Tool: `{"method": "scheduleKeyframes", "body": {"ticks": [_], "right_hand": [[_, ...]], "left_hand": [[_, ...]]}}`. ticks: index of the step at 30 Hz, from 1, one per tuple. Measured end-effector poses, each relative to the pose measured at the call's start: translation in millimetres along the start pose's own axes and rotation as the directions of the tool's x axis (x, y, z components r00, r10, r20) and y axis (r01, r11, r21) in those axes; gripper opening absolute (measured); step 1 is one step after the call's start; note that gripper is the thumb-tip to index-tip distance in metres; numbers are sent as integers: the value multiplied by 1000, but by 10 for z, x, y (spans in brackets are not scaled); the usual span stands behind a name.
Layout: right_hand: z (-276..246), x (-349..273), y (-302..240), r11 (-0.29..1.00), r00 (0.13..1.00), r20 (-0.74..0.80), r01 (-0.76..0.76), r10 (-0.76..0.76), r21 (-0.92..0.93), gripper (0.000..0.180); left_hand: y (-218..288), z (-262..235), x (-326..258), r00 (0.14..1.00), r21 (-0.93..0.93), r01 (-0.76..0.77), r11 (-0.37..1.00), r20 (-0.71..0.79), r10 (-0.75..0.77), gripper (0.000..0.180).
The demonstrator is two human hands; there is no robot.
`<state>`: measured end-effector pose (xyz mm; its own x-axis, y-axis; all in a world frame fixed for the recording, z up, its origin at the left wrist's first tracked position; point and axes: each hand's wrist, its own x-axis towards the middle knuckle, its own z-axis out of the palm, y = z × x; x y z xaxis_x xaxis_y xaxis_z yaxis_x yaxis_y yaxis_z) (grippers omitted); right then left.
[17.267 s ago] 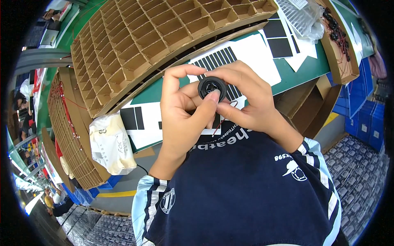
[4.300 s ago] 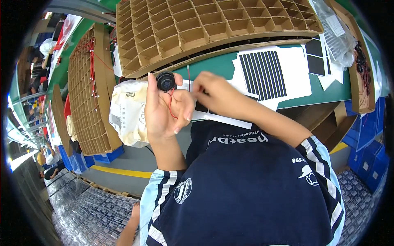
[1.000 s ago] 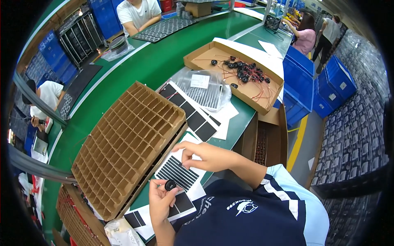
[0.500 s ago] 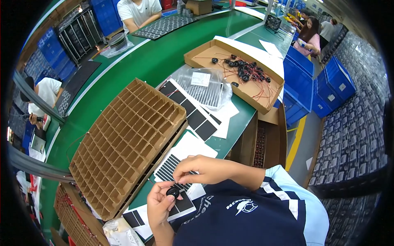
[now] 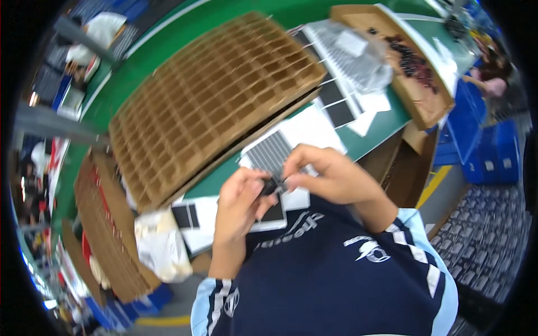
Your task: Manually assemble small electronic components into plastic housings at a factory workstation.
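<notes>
Between the thumb and fingers of my left hand (image 5: 238, 199) is a small black round part (image 5: 269, 186), blurred by motion. My right hand (image 5: 325, 173) is closed in a pinch right beside that part; whatever its fingertips hold is too small and smeared to name. Both hands are over white sheets with dark adhesive-looking pieces: a sheet of narrow grey strips (image 5: 268, 152) lies just beyond them, and a sheet with black rectangles (image 5: 274, 215) is partly hidden below my left hand.
A large cardboard divider tray (image 5: 213, 101) of square cells fills the bench ahead. Far right, a shallow carton (image 5: 420, 103) holds black round parts with red wires. A clear plastic bag (image 5: 358, 59), a white bag (image 5: 161, 246), another divider tray (image 5: 106, 218) and blue bins (image 5: 493, 151) surround the bench.
My view has tilted and shifted, so the bench appears higher and farther right. My right hand has come down level with the black round part; my left hand still holds it.
</notes>
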<state>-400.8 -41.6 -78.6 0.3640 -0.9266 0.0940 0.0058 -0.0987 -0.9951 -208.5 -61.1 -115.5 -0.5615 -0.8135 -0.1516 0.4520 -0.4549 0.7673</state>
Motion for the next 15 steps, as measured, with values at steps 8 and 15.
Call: {"method": "scheduleKeyframes", "body": {"ticks": [8,15], "right_hand": [[159,72,50,980,996,-66,-43,56,192,8],[194,86,73,984,992,-80,-81,94,156,9]], "left_hand": [[-4,55,-3,999,-32,42,999,-26,-43,21],[-25,41,-16,996,-2,-5,1000,-87,5,21]]}}
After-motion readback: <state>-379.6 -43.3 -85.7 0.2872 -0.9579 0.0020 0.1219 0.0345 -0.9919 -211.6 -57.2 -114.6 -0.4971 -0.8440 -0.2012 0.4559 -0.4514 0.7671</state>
